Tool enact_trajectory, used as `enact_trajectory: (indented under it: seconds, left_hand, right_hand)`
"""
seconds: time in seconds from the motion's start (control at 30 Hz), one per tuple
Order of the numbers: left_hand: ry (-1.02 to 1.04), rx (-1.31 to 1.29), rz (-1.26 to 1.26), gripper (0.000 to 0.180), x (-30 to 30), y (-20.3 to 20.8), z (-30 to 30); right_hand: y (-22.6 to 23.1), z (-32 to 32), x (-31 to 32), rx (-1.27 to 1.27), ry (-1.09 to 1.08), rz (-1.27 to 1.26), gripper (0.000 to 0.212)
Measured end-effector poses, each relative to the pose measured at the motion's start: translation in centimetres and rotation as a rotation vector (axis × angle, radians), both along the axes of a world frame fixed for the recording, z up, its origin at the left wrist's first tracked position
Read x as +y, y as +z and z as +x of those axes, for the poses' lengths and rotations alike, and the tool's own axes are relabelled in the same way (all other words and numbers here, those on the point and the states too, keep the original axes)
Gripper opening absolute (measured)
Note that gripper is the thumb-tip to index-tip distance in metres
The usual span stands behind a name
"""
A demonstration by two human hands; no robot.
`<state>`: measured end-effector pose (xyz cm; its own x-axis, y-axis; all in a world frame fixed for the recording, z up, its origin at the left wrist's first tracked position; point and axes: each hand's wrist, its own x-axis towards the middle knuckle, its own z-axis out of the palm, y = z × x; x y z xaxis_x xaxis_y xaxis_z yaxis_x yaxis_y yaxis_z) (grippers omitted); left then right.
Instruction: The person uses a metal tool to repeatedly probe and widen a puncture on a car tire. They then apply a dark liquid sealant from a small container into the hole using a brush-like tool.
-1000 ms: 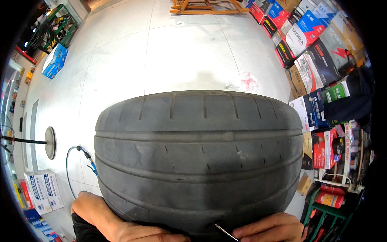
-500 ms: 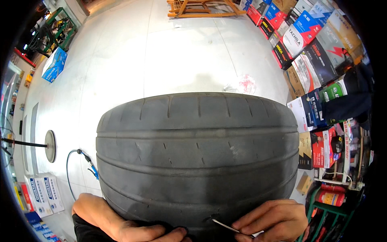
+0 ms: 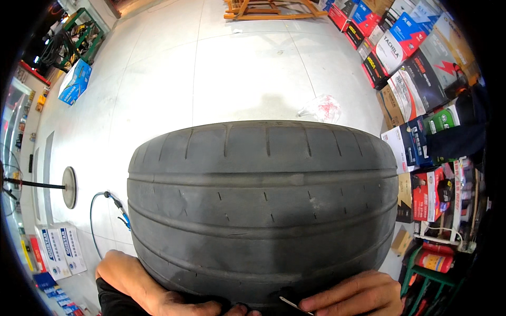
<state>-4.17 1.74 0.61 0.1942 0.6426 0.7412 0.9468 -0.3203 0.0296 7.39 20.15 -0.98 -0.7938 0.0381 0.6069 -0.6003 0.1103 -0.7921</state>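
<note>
Metal tool [image 3: 292,304] slants upper-left across dark tire [image 3: 253,210]

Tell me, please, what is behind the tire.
Beyond the tire, pale floor shows, with a clear bag and a wooden frame; whatever the tire covers cannot be seen.

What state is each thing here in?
Wide black rubber tyre: grooved, scuffed.
Thin silvery metal tool: held, tip at the tread.
Right hand's grip: shut on the tool.
Left hand's grip: at the tyre, closure unclear.
Blue-and-black hose: curved.
Clear red-marked plastic bag: crumpled.
Multicoloured cardboard boxes: stacked.
</note>
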Motion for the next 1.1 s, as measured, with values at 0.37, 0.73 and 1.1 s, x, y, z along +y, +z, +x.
enact_trajectory:
  seconds: [0.37, 0.73, 1.1]
  left_hand:
    - [0.013, 0.022, -0.017, 0.007, -0.2, -0.4, -0.2]
    - [0.036, 0.174, -0.251, 0.02, -1.0, 1.0, -0.5]
    - [0.19, 0.185, -0.229, 0.022, -0.8, 0.3, 1.1]
  right_hand:
    - [0.2, 0.7, 1.7, -0.373, 0.398, 0.001, 0.029]
    - [3.1, -0.8, -0.6, -0.358, -0.022, 0.201, 0.035]
    - [1.3, -0.1, 0.5, -0.234, 0.025, 0.013, 0.029]
